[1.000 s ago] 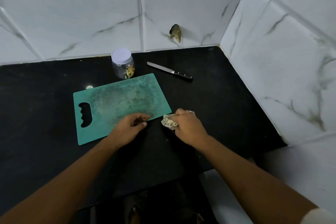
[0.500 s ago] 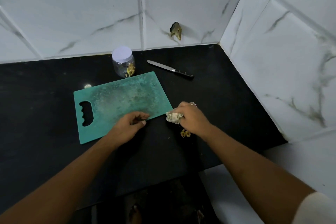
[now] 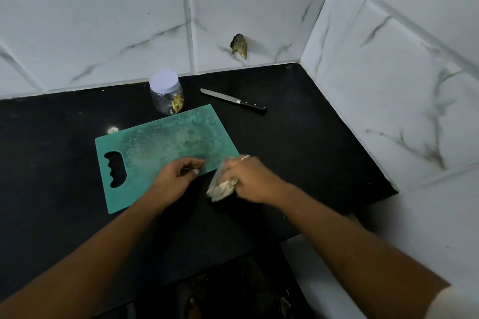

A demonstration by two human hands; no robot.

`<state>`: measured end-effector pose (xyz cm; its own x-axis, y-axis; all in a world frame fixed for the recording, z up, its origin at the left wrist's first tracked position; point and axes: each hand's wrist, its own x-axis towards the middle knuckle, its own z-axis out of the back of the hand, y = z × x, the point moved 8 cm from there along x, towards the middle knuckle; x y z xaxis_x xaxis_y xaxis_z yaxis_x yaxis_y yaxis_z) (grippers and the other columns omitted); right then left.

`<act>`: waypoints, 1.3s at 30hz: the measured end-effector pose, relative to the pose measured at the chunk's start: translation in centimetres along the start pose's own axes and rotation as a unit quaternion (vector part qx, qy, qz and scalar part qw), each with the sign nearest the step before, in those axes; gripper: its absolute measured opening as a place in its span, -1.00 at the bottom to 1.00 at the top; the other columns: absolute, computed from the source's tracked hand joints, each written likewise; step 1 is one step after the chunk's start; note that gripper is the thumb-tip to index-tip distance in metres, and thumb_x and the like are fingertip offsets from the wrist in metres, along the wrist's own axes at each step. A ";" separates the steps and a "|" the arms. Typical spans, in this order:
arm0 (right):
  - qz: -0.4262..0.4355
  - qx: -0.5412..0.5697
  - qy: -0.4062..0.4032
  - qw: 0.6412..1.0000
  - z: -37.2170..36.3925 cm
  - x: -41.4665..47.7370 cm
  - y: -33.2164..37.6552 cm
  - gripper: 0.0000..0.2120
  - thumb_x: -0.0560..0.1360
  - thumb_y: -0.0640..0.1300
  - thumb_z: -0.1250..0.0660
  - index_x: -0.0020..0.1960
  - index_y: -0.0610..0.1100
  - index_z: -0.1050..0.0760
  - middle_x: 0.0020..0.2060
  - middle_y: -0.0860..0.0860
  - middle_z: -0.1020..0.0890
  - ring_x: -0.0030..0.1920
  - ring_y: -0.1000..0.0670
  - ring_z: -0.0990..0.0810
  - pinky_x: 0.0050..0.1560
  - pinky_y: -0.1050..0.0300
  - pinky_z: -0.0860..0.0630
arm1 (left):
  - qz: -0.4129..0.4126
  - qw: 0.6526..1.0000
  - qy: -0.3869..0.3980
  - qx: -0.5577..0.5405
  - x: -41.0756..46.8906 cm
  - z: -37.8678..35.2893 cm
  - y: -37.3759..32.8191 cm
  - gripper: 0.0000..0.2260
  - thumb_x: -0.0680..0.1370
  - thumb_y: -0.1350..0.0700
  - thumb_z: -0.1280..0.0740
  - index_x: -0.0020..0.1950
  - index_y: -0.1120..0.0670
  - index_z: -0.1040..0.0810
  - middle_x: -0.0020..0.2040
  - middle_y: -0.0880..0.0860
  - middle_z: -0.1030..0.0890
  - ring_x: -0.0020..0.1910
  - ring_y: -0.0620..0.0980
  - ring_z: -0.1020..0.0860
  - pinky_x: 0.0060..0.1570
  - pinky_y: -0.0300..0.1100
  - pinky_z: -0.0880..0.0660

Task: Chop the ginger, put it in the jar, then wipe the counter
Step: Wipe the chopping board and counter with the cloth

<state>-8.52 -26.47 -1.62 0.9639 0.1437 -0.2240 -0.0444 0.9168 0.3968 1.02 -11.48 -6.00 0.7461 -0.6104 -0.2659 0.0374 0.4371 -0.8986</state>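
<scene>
A green cutting board point(image 3: 160, 147) lies bare on the black counter point(image 3: 298, 142). My left hand point(image 3: 176, 176) holds the board's near edge, thumb under and fingers on top. My right hand point(image 3: 248, 176) grips a crumpled pale cloth point(image 3: 223, 186) against the counter, just right of the board's near right corner. Behind the board stands a clear jar point(image 3: 167, 92) with a white lid on and chopped ginger inside. A knife point(image 3: 233, 100) with a black handle lies to the right of the jar.
White marble tiles form the back wall and the right wall, meeting at a corner. A brown chipped hole point(image 3: 239, 45) marks the back wall. A small pale scrap point(image 3: 112, 130) lies on the counter by the board's far left corner. The counter's front edge runs below my forearms.
My right hand has slid the cloth back toward me along the counter beside the board. The small scraps seen under that hand a moment ago are out of sight. My left hand stays on the board.
</scene>
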 end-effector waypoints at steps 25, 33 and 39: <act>0.007 -0.121 -0.049 0.991 -6.2 -0.2 6.1 -0.57 0.54 -0.05 -0.37 0.36 -0.08 -0.36 0.14 -0.14 -0.59 0.01 -0.21 -0.63 -0.14 -0.09 -0.55 | -0.047 0.998 -0.027 0.011 -0.1 2.7 -0.2 -0.73 0.64 0.26 -0.33 0.14 -0.11 -0.63 0.15 -0.13 -0.67 0.18 -0.19 -0.60 0.15 -0.39 -0.43; -0.379 -0.002 -0.099 0.920 -0.3 -8.3 -9.4 -0.67 0.61 -0.04 -0.27 0.32 -0.09 -0.34 0.04 -0.12 -0.65 0.02 -0.17 -0.66 0.02 -0.05 -0.58 | -0.031 0.999 -0.008 0.028 0.4 2.3 0.5 -0.77 0.64 0.20 -0.36 0.17 -0.12 -0.65 0.15 -0.17 -0.68 0.19 -0.21 -0.60 0.26 -0.22 -0.46; -0.246 -0.012 -0.068 0.967 -1.6 -7.3 -0.6 -0.69 0.60 -0.03 -0.30 0.32 -0.07 -0.42 0.20 -0.07 -0.50 0.10 -0.12 -0.59 0.08 -0.06 -0.55 | -0.058 0.994 -0.031 0.083 0.5 2.3 -0.2 -0.78 0.62 0.16 -0.39 0.18 -0.12 -0.65 0.19 -0.18 -0.65 0.19 -0.18 -0.59 0.27 -0.14 -0.48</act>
<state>-15.92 -27.49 -1.69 0.8956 -0.3602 -0.2611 0.4232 0.8708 0.2501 2.94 -10.36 -5.11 0.7698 -0.6232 -0.1379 0.2299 0.4722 -0.8510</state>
